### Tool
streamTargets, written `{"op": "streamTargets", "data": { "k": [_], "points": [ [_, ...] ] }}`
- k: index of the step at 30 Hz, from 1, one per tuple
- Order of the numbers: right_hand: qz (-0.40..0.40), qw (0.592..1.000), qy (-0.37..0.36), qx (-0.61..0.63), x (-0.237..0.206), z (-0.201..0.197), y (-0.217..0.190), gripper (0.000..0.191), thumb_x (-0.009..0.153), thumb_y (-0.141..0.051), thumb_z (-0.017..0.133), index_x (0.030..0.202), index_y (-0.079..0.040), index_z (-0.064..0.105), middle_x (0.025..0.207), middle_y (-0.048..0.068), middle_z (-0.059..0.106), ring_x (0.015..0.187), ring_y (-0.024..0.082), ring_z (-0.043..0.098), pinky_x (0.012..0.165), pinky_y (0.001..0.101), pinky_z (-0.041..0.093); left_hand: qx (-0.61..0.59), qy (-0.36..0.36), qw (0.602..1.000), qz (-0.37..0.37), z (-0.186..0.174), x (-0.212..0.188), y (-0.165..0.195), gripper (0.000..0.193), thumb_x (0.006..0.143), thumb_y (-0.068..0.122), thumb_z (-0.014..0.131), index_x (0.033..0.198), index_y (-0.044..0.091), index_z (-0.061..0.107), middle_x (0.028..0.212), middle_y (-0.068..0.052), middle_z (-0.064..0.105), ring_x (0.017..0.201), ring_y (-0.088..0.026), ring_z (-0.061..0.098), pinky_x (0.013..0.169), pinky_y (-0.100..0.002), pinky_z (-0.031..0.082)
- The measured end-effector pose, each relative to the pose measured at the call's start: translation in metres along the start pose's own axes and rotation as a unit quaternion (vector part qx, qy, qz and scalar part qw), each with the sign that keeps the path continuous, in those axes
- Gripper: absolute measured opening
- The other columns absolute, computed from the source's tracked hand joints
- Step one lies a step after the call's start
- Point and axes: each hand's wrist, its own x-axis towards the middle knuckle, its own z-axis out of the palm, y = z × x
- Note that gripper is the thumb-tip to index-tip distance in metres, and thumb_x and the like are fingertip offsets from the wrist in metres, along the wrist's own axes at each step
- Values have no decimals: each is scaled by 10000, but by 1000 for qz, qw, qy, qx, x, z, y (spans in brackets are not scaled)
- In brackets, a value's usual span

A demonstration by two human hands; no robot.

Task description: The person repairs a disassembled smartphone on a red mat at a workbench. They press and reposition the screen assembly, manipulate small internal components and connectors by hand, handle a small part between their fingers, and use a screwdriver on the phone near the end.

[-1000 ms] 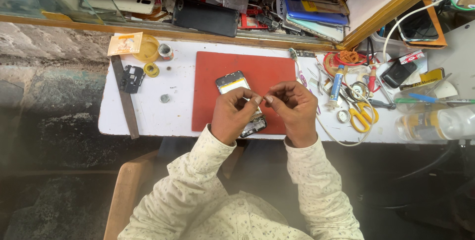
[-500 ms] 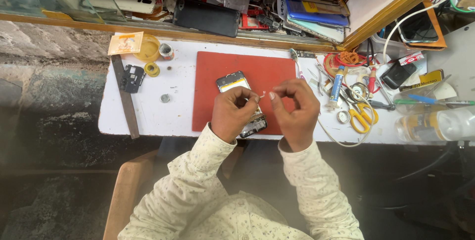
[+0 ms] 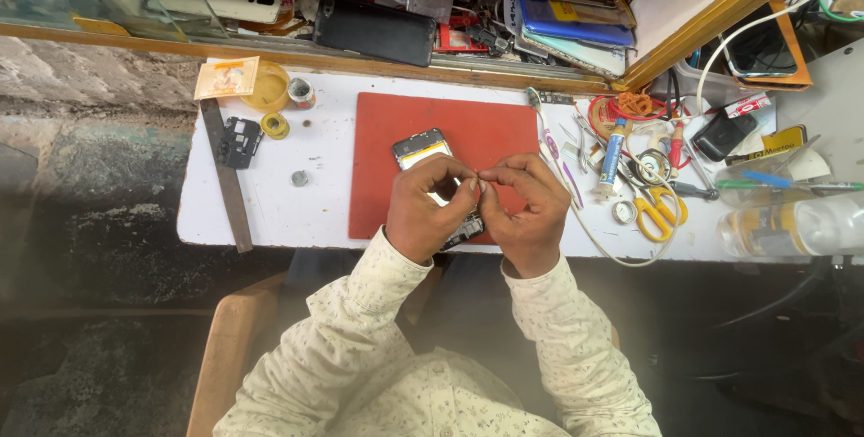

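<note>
A: Red rubber, that mat; above it the fingers of the left hand meet those of the right hand, tips pinched together.

B: Gripping what?

A: Something too small to tell. Both hands are curled closed, touching at the tips.

B: And the opened phone?

A: On the mat, partly under the left hand, its top end showing beyond the knuckles.

B: Around the mat?

A: The white counter carries it. Right of the mat lie yellow scissors and a blue tube; left of it, a tape roll and a dark strip.
</note>
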Motion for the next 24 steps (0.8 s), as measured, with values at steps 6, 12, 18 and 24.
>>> {"op": "streamTargets", "data": {
  "k": [6, 12, 18, 24],
  "points": [
    [5, 1000, 1, 4, 0, -1, -1, 136, 807, 47, 739, 941, 24, 743, 903, 105, 687, 804, 184, 689, 733, 281, 544, 40, 2, 997, 68, -2, -1, 6, 55, 866, 44, 725, 907, 18, 700, 837, -51, 704, 696, -139, 634, 643, -267, 524],
    [11, 1000, -1, 1, 0, -2, -1, 124, 799, 56, 733, 919, 25, 738, 894, 100, 697, 796, 174, 693, 723, 276, 547, 42, -10, 996, 75, -4, -2, 5, 82, 868, 40, 722, 943, 22, 697, 885, -53, 710, 726, -139, 663, 669, -265, 555],
    [26, 1000, -3, 10, -2, -2, 3, 112, 816, 61, 722, 919, 20, 732, 904, 93, 698, 804, 164, 695, 734, 266, 550, 43, -14, 997, 59, -3, -1, 2, 77, 860, 45, 729, 929, 19, 708, 884, -51, 723, 717, -130, 664, 665, -260, 557],
    [83, 992, -16, 95, -4, -6, 12, 99, 865, 71, 697, 954, 39, 723, 954, 82, 688, 851, 127, 654, 779, 250, 532, 20, -23, 999, 27, -5, -1, -5, 63, 865, 44, 712, 919, 13, 726, 858, -41, 725, 690, -101, 644, 643, -246, 539]
  ]
}}
